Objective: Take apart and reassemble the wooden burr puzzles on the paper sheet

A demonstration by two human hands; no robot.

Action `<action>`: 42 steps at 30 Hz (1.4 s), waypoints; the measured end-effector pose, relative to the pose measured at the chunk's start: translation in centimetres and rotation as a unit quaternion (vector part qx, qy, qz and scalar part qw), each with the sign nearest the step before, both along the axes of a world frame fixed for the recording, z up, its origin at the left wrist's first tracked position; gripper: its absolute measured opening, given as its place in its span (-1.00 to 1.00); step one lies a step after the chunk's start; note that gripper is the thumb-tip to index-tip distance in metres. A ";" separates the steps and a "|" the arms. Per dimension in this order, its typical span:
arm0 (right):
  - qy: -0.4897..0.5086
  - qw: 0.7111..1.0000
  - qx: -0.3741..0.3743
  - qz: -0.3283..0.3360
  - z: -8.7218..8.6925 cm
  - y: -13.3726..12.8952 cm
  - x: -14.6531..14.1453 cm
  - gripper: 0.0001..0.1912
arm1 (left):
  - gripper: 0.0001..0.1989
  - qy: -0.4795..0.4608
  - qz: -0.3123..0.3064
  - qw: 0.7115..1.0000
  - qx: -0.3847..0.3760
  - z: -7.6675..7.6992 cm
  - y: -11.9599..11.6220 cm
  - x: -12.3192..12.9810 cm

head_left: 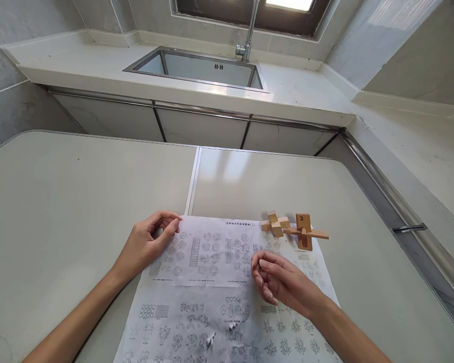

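Observation:
A large printed sheet (219, 295) with rows of small line drawings lies on the white table, creased and torn in two small spots near its lower middle. My left hand (153, 241) rests at the sheet's top left corner, thumb and fingertips close together on the paper's edge. Over the right part of the sheet is my right hand (276, 280), fingers loosely curled and nothing visible in them. Just beyond it, a pale wooden interlocking block puzzle (275, 224) sits on the sheet's top edge. Beside that, touching or nearly so, is a browner wooden cross-shaped puzzle (304, 232) marked "2".
The white table (79, 201) has a seam (192, 181) running away from me. Behind it stands a counter (98, 75) with a sink (208, 68) and faucet (245, 48) under a window. Another counter with a metal rail (386, 189) runs along the right.

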State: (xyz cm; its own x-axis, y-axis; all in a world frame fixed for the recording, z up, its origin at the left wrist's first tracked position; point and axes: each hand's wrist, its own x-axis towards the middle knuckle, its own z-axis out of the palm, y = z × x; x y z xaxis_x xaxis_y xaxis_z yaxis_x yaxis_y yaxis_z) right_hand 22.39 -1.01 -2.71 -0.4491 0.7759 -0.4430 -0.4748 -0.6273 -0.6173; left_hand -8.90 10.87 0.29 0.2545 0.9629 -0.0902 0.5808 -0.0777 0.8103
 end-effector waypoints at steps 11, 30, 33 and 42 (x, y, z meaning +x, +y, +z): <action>0.005 1.000 0.005 -0.004 0.0 0.0 0.0 -0.76 | -0.61 0.003 -0.006 1.000 0.000 -0.2 0.1 -0.2; 0.003 1.000 -0.003 -0.007 -0.1 0.0 0.2 -0.72 | -0.62 -0.002 -0.004 1.000 0.002 -0.3 0.1 -0.2; 0.011 1.000 0.000 -0.015 -0.3 -0.1 0.3 -0.72 | -0.63 -0.004 -0.006 1.000 0.000 -0.4 0.1 -0.3; 0.076 0.991 0.102 -0.032 -0.6 -0.2 0.5 -0.51 | -0.59 -0.002 0.002 1.000 0.002 0.0 0.0 0.0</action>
